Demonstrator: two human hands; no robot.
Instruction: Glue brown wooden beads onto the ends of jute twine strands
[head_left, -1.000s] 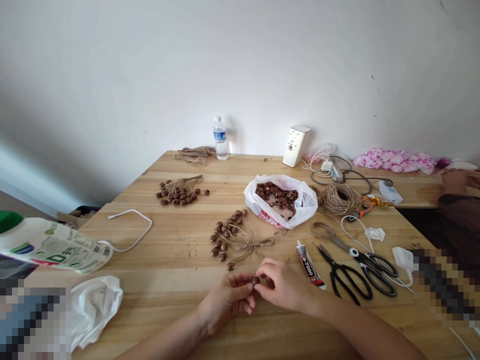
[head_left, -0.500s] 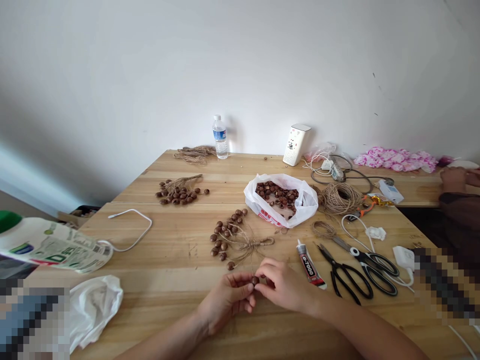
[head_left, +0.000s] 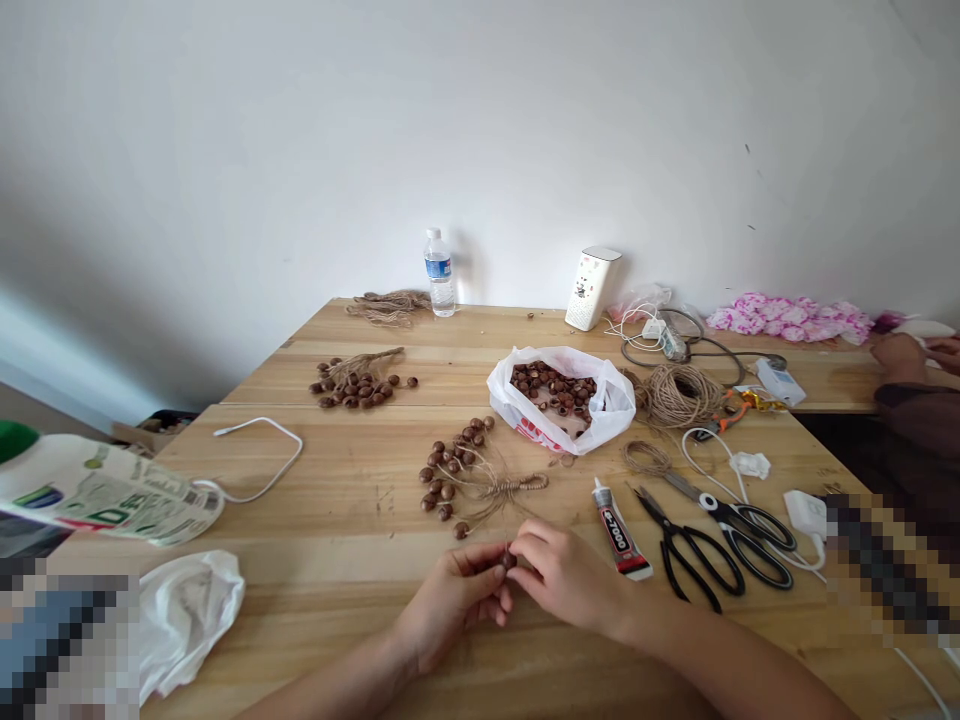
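A round brown nut shell (head_left: 508,561) is pinched at the front of the table by my left hand (head_left: 466,590), thumb and fingertips closed on it. From the other side the closed fingers of my right hand (head_left: 556,572) grip the same shell and partly cover it. A thin strand runs from there up to a tied twine bundle (head_left: 517,485). On the bundle's other strands hang several brown nut shells (head_left: 448,466), fanned out to the left. Right of my right hand lies a black and red glue tube (head_left: 621,535).
Behind the bundle sits a white plastic bag (head_left: 517,395) of shells. Scissors (head_left: 694,550), a twine coil (head_left: 682,393) and cables lie to the right. A second shell bunch (head_left: 360,385) is at the back left, near a water bottle (head_left: 439,275). Another person's hand (head_left: 898,355) shows far right.
My right fingers have shifted slightly over the nut shell, so less of it shows. My left hand keeps its hold. Nothing else on the table has visibly moved.
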